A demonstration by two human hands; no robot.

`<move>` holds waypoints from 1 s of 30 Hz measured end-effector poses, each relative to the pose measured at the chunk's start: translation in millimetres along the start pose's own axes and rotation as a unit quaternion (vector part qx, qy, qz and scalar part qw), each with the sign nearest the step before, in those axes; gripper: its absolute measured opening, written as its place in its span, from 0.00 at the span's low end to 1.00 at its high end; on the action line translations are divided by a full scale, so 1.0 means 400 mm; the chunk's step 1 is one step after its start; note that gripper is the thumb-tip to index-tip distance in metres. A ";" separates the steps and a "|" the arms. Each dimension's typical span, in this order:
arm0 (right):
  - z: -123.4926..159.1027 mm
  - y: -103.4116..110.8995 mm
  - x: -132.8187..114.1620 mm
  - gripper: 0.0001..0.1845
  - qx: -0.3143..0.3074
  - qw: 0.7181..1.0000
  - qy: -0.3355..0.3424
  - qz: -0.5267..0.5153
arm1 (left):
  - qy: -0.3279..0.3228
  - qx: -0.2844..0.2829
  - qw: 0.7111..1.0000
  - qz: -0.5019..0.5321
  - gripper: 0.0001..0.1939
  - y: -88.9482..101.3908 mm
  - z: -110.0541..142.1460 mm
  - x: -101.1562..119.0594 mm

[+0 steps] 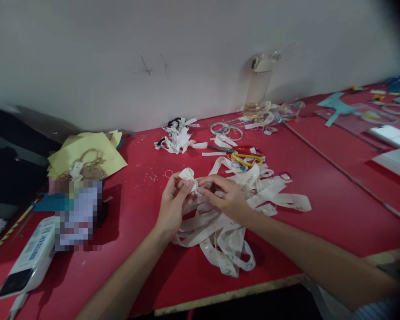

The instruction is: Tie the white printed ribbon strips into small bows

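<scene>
A small gathered bow of white ribbon (187, 174) is pinched in my left hand (172, 198), thumb in front. My right hand (228, 195) closes thumb and forefinger on the bow's right side. Under and behind both hands lies a loose heap of white printed ribbon (231, 242), spread across the red table. Beyond the heap rest scissors (222, 149) and a yellow-handled tool (246, 158). A thin elastic ring (168, 174) lies just behind my left hand. My fingers partly hide the bow's lower part.
Several white ribbon bows (177, 138) are piled near the wall. A clear bottle (258, 86) stands behind small colourful bands. Yellow paper (86, 155) with twine and a white device (30, 258) lie at left. A phone (395, 135) and cyan scraps (340, 106) are at right.
</scene>
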State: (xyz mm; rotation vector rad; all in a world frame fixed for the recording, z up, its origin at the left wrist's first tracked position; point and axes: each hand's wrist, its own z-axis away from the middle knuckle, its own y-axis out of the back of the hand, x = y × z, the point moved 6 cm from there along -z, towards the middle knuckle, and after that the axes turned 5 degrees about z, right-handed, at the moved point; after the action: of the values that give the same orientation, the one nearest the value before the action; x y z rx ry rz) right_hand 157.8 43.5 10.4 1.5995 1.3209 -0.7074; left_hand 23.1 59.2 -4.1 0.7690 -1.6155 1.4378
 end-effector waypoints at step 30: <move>0.002 -0.030 0.032 0.10 -0.219 0.945 -0.148 -0.193 | 0.067 -0.053 0.996 -0.029 0.08 -0.005 0.003 -0.013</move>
State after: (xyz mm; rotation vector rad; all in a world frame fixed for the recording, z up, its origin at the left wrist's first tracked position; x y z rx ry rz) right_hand 149.8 48.2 -4.3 0.8524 1.4550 -0.7849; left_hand 27.1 57.2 -7.8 0.6410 -1.5406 1.3232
